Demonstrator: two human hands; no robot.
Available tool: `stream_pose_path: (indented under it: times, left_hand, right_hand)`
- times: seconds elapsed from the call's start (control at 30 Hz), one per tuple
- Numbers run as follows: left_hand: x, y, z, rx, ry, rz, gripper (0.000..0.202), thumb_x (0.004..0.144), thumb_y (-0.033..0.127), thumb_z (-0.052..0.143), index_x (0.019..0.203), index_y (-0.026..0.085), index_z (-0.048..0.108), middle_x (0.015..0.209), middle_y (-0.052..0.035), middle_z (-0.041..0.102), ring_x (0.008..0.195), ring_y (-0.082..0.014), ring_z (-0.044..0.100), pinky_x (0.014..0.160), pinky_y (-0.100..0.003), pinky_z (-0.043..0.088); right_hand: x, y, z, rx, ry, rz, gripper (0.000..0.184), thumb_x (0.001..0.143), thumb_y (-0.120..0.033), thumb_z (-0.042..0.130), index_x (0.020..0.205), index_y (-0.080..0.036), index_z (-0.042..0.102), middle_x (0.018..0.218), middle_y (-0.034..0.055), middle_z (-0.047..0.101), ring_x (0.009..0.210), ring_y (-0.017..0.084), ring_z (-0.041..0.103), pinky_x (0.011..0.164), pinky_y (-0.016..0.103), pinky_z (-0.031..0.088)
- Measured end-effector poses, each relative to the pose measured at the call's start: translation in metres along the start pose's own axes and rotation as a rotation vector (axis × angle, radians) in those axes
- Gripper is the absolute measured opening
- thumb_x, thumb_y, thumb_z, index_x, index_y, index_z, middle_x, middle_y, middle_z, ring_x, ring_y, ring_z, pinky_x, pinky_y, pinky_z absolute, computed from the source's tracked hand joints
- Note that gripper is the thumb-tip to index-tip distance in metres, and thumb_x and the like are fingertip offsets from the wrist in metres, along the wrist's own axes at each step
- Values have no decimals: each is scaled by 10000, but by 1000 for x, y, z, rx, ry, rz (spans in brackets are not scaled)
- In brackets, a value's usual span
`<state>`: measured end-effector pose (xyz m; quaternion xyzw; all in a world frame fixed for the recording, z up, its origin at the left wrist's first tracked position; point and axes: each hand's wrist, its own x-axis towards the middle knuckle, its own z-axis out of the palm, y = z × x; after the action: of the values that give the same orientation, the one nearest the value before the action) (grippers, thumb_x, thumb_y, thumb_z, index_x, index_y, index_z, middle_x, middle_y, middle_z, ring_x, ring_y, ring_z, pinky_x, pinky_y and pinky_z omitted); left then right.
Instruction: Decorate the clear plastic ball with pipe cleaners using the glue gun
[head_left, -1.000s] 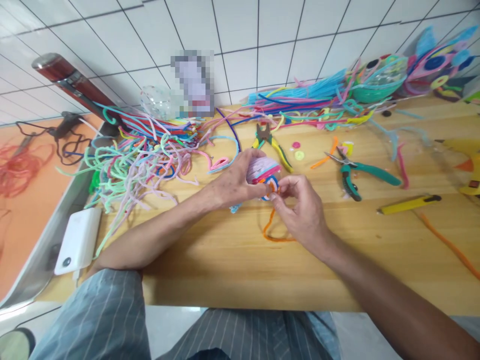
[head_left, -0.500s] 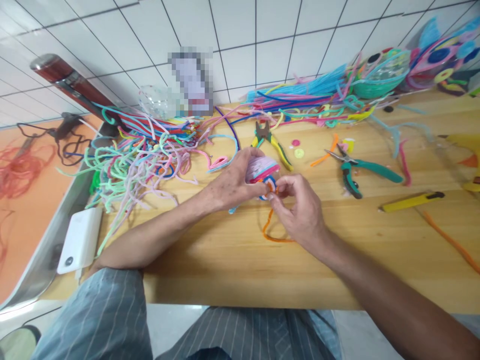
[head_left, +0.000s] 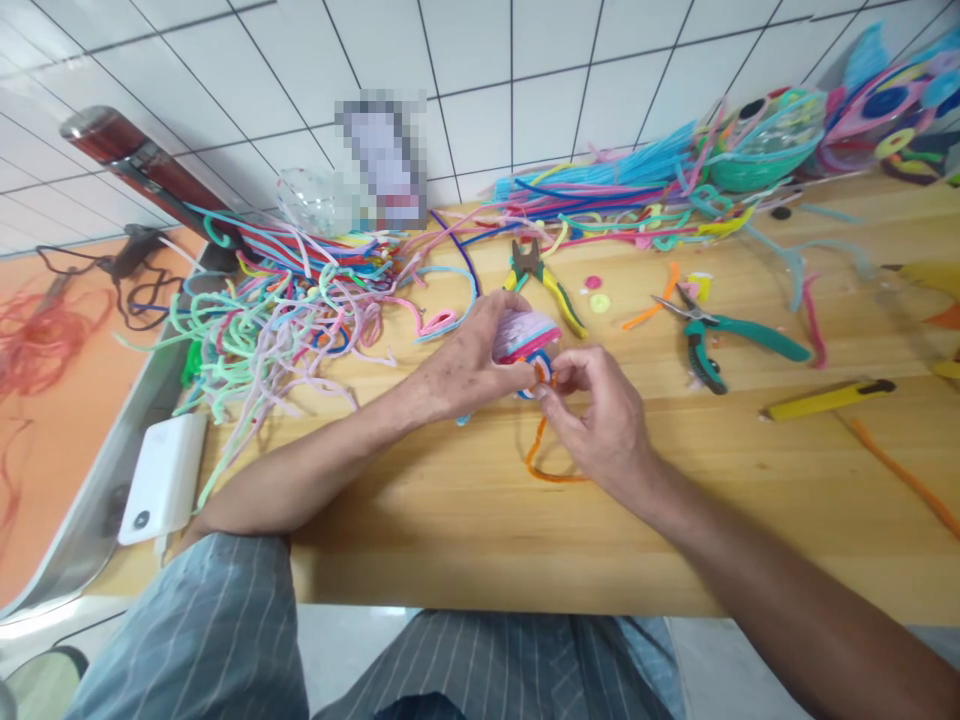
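Observation:
My left hand (head_left: 476, 355) is wrapped round a small rounded craft piece (head_left: 529, 335), covered in lilac, pink and blue pipe cleaners. Its thumb presses beside a blue, white and orange ring on the near side. At that ring my right hand (head_left: 604, 415) pinches an orange pipe cleaner (head_left: 534, 460), whose loose length curls down onto the wooden table (head_left: 450, 530). The fingertips of both hands almost meet and hide part of the ring. Just beyond the craft piece lie yellow-green pliers (head_left: 529, 265) with their jaws pointing to the wall.
Tangled pipe cleaners (head_left: 262, 330) heap at the left, near a white power bank (head_left: 161, 480). Teal-handled pliers (head_left: 709, 335) and a yellow utility knife (head_left: 825, 400) lie to the right. A pipe-cleaner-wrapped clear bottle (head_left: 772, 140) and a blurred-out phone-like object (head_left: 382, 165) stand along the tiled wall.
Both hands keep the same hold on the craft piece and orange pipe cleaner. The view has shifted very slightly; nothing else has visibly moved.

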<state>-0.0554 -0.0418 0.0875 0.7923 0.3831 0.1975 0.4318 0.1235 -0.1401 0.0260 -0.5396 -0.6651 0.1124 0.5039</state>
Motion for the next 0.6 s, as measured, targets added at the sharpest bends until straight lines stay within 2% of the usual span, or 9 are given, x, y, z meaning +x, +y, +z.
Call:
stream_pose_path:
  times: [0.3, 0.47, 0.6]
  left_hand:
    - [1, -5, 2, 16, 23, 26, 605, 808, 413, 769, 1313, 199, 514, 1243, -92, 638, 1123, -254, 622, 959, -396, 534]
    - [2, 1, 0, 12, 15, -18, 612, 792, 398, 770, 1307, 181, 520, 1230, -96, 638, 1125, -260, 620, 986, -415, 540]
    - [4, 2, 0, -12, 22, -58, 571, 788, 352, 767, 1284, 202, 528, 1146, -58, 651, 1055, -236, 623, 963, -404, 546]
  right_hand:
    - [2, 0, -3, 59, -20, 59, 155, 939, -228, 704, 1052, -262, 603, 873, -18, 653, 764, 153, 665, 721, 297, 564]
    - [5, 0, -9, 253, -95, 237, 215, 930, -238, 675, 1124, -264, 585, 800, -50, 663, 665, 128, 637, 611, 268, 501]
    - [11, 2, -26, 354, -158, 398, 219, 872, -275, 723, 1067, -260, 623, 760, -49, 653, 636, 125, 625, 566, 255, 490]
